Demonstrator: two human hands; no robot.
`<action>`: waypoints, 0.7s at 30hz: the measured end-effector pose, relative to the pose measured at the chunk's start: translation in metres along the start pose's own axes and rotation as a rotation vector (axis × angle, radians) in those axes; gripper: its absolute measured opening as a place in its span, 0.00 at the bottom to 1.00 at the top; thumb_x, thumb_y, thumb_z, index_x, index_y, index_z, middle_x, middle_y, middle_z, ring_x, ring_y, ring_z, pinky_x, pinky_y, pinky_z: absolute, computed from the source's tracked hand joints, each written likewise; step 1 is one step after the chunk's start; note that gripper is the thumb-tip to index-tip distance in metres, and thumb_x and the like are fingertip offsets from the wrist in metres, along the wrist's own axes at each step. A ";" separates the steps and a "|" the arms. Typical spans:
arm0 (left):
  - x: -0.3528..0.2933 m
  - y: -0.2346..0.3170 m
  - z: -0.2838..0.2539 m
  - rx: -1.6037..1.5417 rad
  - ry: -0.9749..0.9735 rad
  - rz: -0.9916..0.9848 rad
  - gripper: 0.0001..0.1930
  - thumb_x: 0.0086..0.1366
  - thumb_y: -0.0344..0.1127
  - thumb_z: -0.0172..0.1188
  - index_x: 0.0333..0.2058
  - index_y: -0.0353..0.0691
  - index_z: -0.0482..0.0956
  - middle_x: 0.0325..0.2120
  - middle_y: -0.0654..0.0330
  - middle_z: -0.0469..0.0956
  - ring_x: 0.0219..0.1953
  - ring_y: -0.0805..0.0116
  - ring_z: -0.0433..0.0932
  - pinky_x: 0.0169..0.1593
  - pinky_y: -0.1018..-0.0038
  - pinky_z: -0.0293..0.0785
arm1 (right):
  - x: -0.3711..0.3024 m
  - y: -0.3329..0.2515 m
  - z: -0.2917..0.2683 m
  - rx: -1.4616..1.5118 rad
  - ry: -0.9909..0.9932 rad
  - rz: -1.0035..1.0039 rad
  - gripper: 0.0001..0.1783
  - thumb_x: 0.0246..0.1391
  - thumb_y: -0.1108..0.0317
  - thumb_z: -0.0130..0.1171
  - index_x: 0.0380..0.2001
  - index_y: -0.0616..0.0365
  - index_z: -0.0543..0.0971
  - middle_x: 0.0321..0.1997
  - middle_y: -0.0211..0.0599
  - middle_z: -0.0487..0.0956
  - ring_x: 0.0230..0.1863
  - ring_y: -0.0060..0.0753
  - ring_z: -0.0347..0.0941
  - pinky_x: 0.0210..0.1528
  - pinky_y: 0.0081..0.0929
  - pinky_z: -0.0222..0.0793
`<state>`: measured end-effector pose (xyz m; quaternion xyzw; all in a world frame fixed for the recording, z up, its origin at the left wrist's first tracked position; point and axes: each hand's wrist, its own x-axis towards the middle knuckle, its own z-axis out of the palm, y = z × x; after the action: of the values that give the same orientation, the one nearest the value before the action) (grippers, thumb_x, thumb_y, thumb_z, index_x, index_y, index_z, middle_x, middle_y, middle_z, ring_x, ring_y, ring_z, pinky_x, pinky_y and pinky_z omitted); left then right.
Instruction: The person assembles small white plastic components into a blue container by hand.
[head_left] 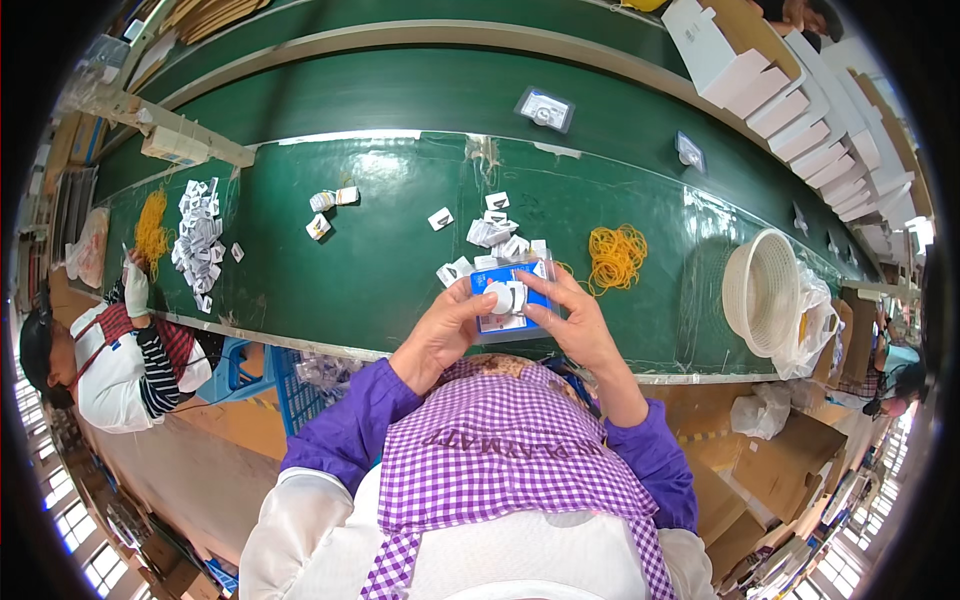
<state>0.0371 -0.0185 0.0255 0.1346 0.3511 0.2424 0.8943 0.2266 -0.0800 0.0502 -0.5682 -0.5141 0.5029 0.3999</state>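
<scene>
Pack [508, 299], pinched at its left by the left hand [440, 326], is best kept level for the right hand [583, 326] over its face (whose grip I cannot tell).

head: fisheye | from wearer's head | facing down | near left grip [438, 328], right grip [582, 328]

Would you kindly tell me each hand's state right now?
Left hand: holding the blue package by its left side.
Right hand: holding its right side.
</scene>
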 end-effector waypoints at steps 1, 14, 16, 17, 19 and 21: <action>0.000 -0.001 0.002 -0.046 -0.021 -0.009 0.23 0.53 0.31 0.65 0.48 0.40 0.68 0.41 0.62 0.75 0.43 0.69 0.75 0.48 0.69 0.73 | 0.000 0.002 0.002 0.011 0.027 -0.011 0.21 0.50 0.69 0.58 0.51 0.51 0.74 0.62 0.48 0.60 0.62 0.41 0.58 0.60 0.31 0.54; 0.004 -0.003 0.000 -0.038 0.012 0.058 0.19 0.52 0.31 0.65 0.43 0.43 0.71 0.38 0.64 0.77 0.40 0.72 0.76 0.44 0.71 0.74 | -0.007 0.010 0.035 0.161 0.268 -0.027 0.18 0.59 0.66 0.48 0.52 0.56 0.71 0.58 0.45 0.64 0.59 0.37 0.61 0.59 0.27 0.54; 0.003 0.000 0.003 -0.037 0.010 0.053 0.18 0.52 0.30 0.65 0.43 0.41 0.71 0.37 0.63 0.77 0.38 0.71 0.77 0.44 0.71 0.75 | -0.009 0.007 0.038 0.143 0.296 -0.018 0.19 0.60 0.66 0.47 0.54 0.58 0.69 0.58 0.43 0.64 0.60 0.35 0.59 0.60 0.26 0.53; 0.003 0.002 0.003 -0.002 0.020 0.062 0.19 0.53 0.30 0.64 0.43 0.40 0.71 0.38 0.62 0.77 0.38 0.71 0.77 0.44 0.71 0.75 | -0.010 0.008 0.039 0.198 0.274 -0.041 0.20 0.60 0.66 0.46 0.55 0.59 0.67 0.59 0.43 0.63 0.60 0.34 0.58 0.60 0.26 0.51; 0.001 0.005 0.010 0.064 0.049 0.070 0.20 0.53 0.30 0.64 0.45 0.39 0.69 0.38 0.61 0.76 0.38 0.71 0.77 0.44 0.72 0.76 | -0.016 0.017 0.037 0.361 0.198 -0.015 0.23 0.61 0.68 0.44 0.59 0.60 0.62 0.61 0.40 0.60 0.62 0.32 0.54 0.62 0.26 0.48; 0.004 0.002 0.006 0.088 0.082 0.022 0.21 0.53 0.30 0.64 0.45 0.38 0.69 0.38 0.61 0.76 0.38 0.70 0.77 0.44 0.71 0.76 | -0.023 0.026 0.037 0.455 0.209 0.042 0.23 0.60 0.70 0.44 0.59 0.60 0.62 0.61 0.39 0.60 0.62 0.32 0.55 0.62 0.26 0.48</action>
<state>0.0432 -0.0155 0.0280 0.1676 0.3965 0.2417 0.8696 0.1962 -0.1086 0.0220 -0.5231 -0.3318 0.5524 0.5578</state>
